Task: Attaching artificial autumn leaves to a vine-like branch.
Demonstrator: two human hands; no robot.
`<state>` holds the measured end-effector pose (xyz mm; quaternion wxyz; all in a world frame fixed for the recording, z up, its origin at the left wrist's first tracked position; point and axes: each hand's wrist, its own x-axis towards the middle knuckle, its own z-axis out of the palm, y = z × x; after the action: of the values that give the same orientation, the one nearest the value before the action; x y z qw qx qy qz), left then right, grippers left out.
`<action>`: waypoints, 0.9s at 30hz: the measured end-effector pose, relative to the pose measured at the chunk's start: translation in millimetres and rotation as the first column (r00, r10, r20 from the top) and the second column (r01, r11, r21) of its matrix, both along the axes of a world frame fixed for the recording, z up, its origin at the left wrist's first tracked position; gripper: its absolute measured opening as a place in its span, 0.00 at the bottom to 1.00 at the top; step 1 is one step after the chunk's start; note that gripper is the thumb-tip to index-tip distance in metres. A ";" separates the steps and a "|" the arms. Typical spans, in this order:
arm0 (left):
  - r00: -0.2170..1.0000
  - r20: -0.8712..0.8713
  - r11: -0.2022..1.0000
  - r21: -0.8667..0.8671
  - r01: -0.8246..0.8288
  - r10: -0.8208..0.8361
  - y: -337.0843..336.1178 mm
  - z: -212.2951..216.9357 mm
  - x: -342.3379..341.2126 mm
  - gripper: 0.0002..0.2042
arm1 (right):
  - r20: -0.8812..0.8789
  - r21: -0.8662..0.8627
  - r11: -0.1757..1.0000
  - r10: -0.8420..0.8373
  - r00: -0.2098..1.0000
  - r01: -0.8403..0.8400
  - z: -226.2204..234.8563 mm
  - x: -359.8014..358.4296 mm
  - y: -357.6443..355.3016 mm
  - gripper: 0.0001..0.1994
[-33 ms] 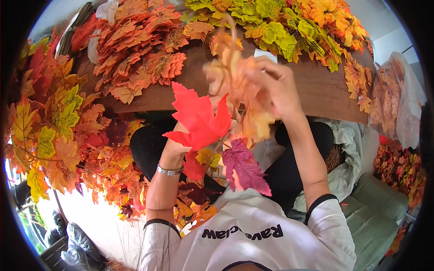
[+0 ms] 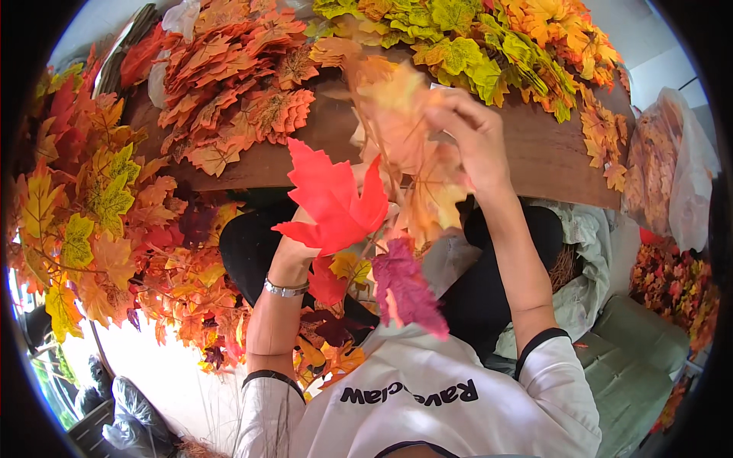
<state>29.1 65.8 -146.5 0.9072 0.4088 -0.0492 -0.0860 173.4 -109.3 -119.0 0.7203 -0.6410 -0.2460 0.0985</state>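
Observation:
My left hand (image 2: 295, 250) is closed round the stem of an artificial maple branch above my lap. A bright red leaf (image 2: 336, 200) covers most of that hand, so its fingers barely show. Pale orange leaves (image 2: 405, 114) rise from the branch, smeared by motion, along a brown stem (image 2: 369, 114). My right hand (image 2: 479, 141) has bent fingers pinched at the edge of one orange leaf. Lower on the branch hang a yellow-orange leaf (image 2: 439, 200) and a purple leaf (image 2: 408, 294).
Beyond my hands, a brown table (image 2: 542, 156) bears stacked orange-red leaves (image 2: 229, 72), yellow-green leaves (image 2: 473, 57) and orange-yellow leaves (image 2: 557, 30). Finished-looking leaf branches (image 2: 114, 198) crowd the left side. A clear plastic bag of leaves (image 2: 660, 164) hangs at the right.
The branch's upper stem has tilted left and its orange leaves have shifted. The purple leaf has swung slightly left and down. My right hand has moved a little; my left stays nearly still.

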 end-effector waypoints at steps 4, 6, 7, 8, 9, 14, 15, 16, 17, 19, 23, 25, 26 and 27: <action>0.999 0.020 0.977 0.211 0.032 -0.037 9.4 -3.7 1.2 0.18 | -0.206 0.118 0.959 -0.228 0.951 0.256 8.8 12.8 -8.4 0.05; 0.994 -0.089 0.942 0.334 -0.029 0.062 1.1 5.8 3.1 0.06 | -0.222 0.305 0.920 -0.183 0.958 0.247 3.6 38.0 -13.7 0.06; 0.989 -0.123 0.932 0.360 -0.033 0.083 -0.6 11.9 5.6 0.03 | -0.210 0.336 0.889 -0.250 0.945 0.310 10.5 46.6 -12.8 0.06; 0.981 -0.157 0.921 0.388 -0.041 0.110 -1.8 18.4 6.2 0.02 | -0.129 0.310 0.902 -0.274 0.953 0.301 19.6 53.7 -9.0 0.06; 0.986 -0.143 0.916 0.400 -0.028 0.092 0.1 23.3 6.0 0.02 | -0.046 0.284 0.913 -0.292 0.955 0.293 29.1 60.3 -4.5 0.06; 0.985 0.143 0.942 0.332 0.042 -0.094 16.3 24.6 0.6 0.13 | 0.650 -0.050 0.914 -0.276 0.708 0.402 52.5 97.2 49.9 0.12; 0.985 0.147 0.930 0.368 0.028 -0.088 15.4 25.6 0.9 0.13 | 0.766 -0.041 0.899 -0.252 0.592 0.436 54.6 101.4 66.2 0.17; 0.986 0.151 0.914 0.404 0.010 -0.078 15.3 27.0 1.1 0.12 | 0.749 -0.086 0.905 -0.217 0.626 0.416 51.4 104.2 80.5 0.14; 0.990 0.131 0.916 0.401 0.004 -0.062 15.3 27.7 1.0 0.12 | 0.730 -0.131 0.909 -0.182 0.659 0.397 42.1 106.0 91.9 0.13; 0.996 0.086 0.919 0.393 -0.009 -0.027 14.6 27.1 0.9 0.10 | 0.670 -0.362 0.865 -0.018 0.742 0.348 23.3 120.5 106.6 0.14; 0.992 -0.028 0.947 0.304 -0.109 0.123 3.1 30.5 2.2 0.10 | 0.554 -0.646 0.679 0.103 0.826 0.349 -15.2 155.7 110.5 0.20; 0.993 -0.020 0.952 0.288 -0.102 0.113 6.8 33.9 3.3 0.09 | 0.468 -0.651 0.695 0.050 0.882 0.306 -13.3 154.8 100.8 0.21; 0.994 -0.021 0.955 0.279 -0.100 0.110 7.6 34.6 2.1 0.09 | 0.478 -0.622 0.729 0.065 0.876 0.286 -9.1 149.0 93.4 0.21; 0.992 -0.036 0.953 0.282 -0.109 0.124 6.7 33.2 1.0 0.09 | 0.489 -0.593 0.760 0.076 0.869 0.267 -6.1 144.1 84.6 0.21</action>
<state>30.0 72.5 -113.3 0.8449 0.5326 0.0116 -0.0494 317.5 -24.7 -125.1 0.3754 -0.8637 -0.3352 -0.0252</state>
